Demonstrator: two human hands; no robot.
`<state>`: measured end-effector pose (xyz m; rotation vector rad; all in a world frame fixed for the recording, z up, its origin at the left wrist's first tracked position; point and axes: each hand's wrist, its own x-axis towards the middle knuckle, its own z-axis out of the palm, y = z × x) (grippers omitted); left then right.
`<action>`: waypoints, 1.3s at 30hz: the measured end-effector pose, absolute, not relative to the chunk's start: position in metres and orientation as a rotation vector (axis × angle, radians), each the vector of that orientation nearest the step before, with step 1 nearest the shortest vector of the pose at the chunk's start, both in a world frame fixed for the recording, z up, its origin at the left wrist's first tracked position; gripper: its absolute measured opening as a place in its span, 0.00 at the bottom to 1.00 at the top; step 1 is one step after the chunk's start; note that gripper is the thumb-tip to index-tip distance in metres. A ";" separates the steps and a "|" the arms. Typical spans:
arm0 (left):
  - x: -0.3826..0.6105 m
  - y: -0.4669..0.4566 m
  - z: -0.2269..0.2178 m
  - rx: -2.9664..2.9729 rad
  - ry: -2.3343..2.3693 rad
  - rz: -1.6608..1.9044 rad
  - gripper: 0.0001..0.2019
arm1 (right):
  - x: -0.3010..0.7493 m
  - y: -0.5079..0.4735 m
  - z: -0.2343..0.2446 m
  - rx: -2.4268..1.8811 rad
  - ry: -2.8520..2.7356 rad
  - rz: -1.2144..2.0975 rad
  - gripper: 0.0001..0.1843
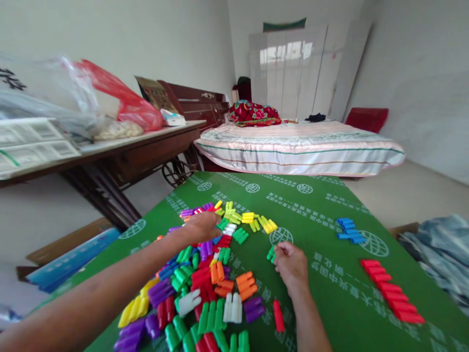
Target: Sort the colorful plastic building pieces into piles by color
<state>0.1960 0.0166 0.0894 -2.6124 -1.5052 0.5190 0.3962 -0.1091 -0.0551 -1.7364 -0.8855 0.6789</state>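
Note:
A heap of coloured plastic blocks (pixel 205 288) covers the near left of the green table (pixel 322 205). My left hand (pixel 201 227) reaches into the far side of the heap, fingers curled over the blocks near a green piece (pixel 240 235); what it grips is hidden. My right hand (pixel 291 264) rests on the cloth with its fingers pinched on a small green block (pixel 271 253). A row of blue blocks (pixel 350 231) and a row of red blocks (pixel 392 291) lie sorted at the right.
Yellow blocks (pixel 256 221) lie at the far edge of the heap. A dark wooden desk (pixel 146 146) with plastic bags stands at the left. A bed (pixel 300 144) is beyond the table. Folded denim (pixel 439 249) lies at the right.

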 end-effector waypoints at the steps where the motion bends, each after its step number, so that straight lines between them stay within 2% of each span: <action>1: 0.195 0.010 0.088 -2.594 -1.504 0.543 0.16 | 0.396 -0.109 -0.055 -1.731 -0.889 0.682 0.14; 14: 0.201 -0.003 0.079 -2.542 -1.559 0.537 0.14 | 0.396 -0.110 -0.049 -1.747 -0.908 0.670 0.14; 21: 0.187 0.008 0.063 -2.566 -1.591 0.409 0.15 | 0.396 -0.112 -0.048 -1.747 -0.913 0.689 0.14; 26: 0.181 0.017 0.059 -2.595 -1.652 0.313 0.10 | 0.396 -0.114 -0.045 -1.741 -0.916 0.698 0.14; 31: 0.178 0.024 0.077 -2.657 -1.741 0.207 0.05 | 0.395 -0.112 -0.047 -1.723 -0.880 0.692 0.14; 33: 0.183 0.023 0.084 -2.796 -1.872 0.050 0.05 | 0.395 -0.111 -0.047 -1.719 -0.877 0.694 0.13; 37: 0.213 0.020 0.086 -3.251 -2.292 -0.541 0.09 | 0.395 -0.110 -0.045 -1.737 -0.886 0.713 0.13; 39: 0.238 0.021 0.081 -3.366 -2.352 -0.654 0.10 | 0.394 -0.109 -0.043 -1.742 -0.886 0.713 0.12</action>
